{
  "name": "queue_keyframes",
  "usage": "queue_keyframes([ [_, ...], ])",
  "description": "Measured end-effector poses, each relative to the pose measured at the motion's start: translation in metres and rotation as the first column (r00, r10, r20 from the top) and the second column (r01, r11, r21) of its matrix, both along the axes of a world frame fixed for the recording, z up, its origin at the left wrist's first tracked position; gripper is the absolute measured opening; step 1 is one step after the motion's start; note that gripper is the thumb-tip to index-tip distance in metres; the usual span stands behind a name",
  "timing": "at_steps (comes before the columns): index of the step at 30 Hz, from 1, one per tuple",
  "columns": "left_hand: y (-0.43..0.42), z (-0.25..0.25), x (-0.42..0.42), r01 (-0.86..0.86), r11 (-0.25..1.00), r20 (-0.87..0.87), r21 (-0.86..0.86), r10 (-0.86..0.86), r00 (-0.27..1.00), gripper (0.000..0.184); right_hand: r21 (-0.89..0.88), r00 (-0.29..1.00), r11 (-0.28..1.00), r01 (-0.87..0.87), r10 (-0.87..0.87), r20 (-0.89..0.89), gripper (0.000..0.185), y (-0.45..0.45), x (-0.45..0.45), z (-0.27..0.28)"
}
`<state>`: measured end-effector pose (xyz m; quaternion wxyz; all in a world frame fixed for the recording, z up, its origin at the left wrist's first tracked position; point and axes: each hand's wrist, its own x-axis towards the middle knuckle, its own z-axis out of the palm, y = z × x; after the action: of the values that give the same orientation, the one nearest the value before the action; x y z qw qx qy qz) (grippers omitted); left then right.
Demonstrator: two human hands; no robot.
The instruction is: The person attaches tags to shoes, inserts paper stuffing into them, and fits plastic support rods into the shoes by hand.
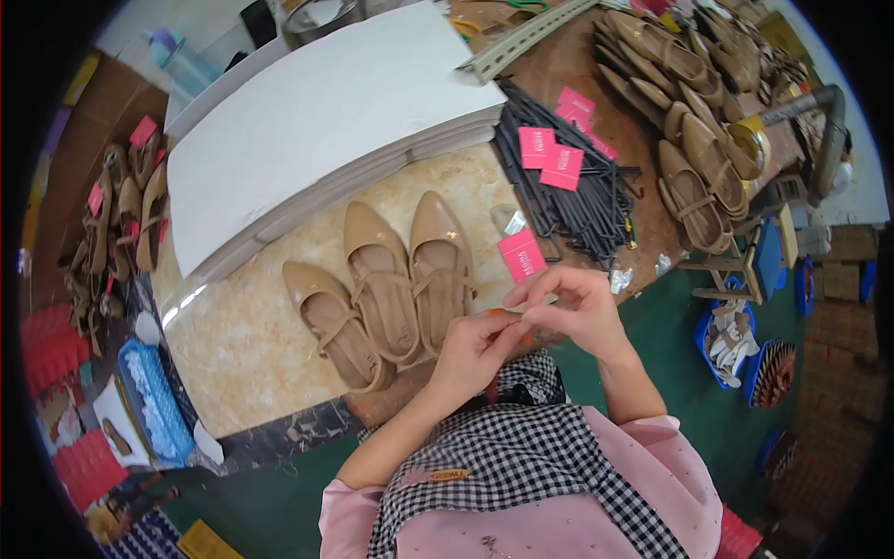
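Note:
My left hand is closed in a pinch just beyond the apron. Its fingertips meet those of my right hand, also pinched. Small orange specks show around the fingers; whatever the two hands hold is too small to make out. Left of them, three tan pointed flat shoes with straps lie side by side on a marbled tabletop, toes away from me. A pink printed tag lies just past my right hand, with a small clear plastic piece above it.
A stack of white sheets covers the far tabletop. Black hooked plastic strips with pink cards are piled at right, beyond them many tan shoes. More tagged shoes lie at far left. Blue baskets stand on the floor.

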<state>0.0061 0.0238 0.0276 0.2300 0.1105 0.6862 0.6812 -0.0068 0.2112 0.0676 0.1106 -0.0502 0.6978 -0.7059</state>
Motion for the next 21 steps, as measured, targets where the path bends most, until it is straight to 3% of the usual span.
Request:
queue_keyframes([
  [1,-0.001,-0.003,0.003,-0.022,0.999,0.093,0.047,0.017,0.995,0.019,-0.230,0.980,0.971,0.066,-0.019,0.200,0.007,-0.007,0.004,-0.012],
  [2,-0.001,-0.015,0.007,-0.029,0.992,0.221,0.122,0.001,0.975,0.021,-0.275,0.971,0.959,0.074,-0.005,0.241,0.008,-0.012,0.006,-0.025],
  [5,-0.002,-0.025,0.012,0.019,0.981,0.186,0.195,-0.056,0.981,0.022,-0.464,0.941,0.863,0.202,-0.040,0.335,0.017,-0.020,0.007,-0.047],
  [6,-0.011,-0.020,0.007,0.113,0.992,0.012,-0.051,-0.112,0.994,0.023,-0.563,0.940,0.795,0.227,-0.028,0.339,0.017,-0.017,0.004,-0.054],
  [7,-0.018,-0.012,0.001,-0.025,0.990,-0.181,-0.140,0.000,0.983,0.022,-0.579,0.936,0.780,0.239,-0.025,0.351,0.016,-0.013,-0.002,-0.052],
  [9,-0.031,-0.002,-0.015,-0.325,0.916,-0.564,-0.234,0.144,0.813,0.025,-0.613,0.928,0.745,0.264,-0.022,0.373,0.015,-0.004,-0.017,-0.039],
  [11,-0.054,-0.007,-0.034,-0.417,0.793,-0.632,-0.445,0.052,0.773,0.030,-0.436,0.952,0.892,0.119,0.022,0.305,0.011,-0.001,-0.031,-0.031],
  [13,-0.057,-0.017,-0.036,-0.417,0.670,-0.591,-0.614,-0.040,0.805,0.021,-0.150,0.979,0.989,0.018,0.013,0.203,0.010,-0.009,-0.042,-0.032],
  [14,-0.058,-0.018,-0.035,-0.387,0.642,-0.570,-0.662,-0.096,0.816,0.019,-0.082,0.996,0.993,-0.084,0.084,0.001,0.008,-0.015,-0.049,-0.031],
  [17,-0.066,-0.027,-0.030,-0.381,0.639,-0.591,-0.668,-0.145,0.794,0.016,-0.077,0.999,0.997,0.001,-0.005,-0.049,0.009,-0.025,-0.060,-0.034],
  [21,-0.070,-0.033,-0.025,-0.414,0.669,-0.640,-0.617,-0.119,0.759,0.014,-0.127,0.997,0.992,-0.022,0.031,0.064,0.012,-0.007,-0.066,-0.026],
])
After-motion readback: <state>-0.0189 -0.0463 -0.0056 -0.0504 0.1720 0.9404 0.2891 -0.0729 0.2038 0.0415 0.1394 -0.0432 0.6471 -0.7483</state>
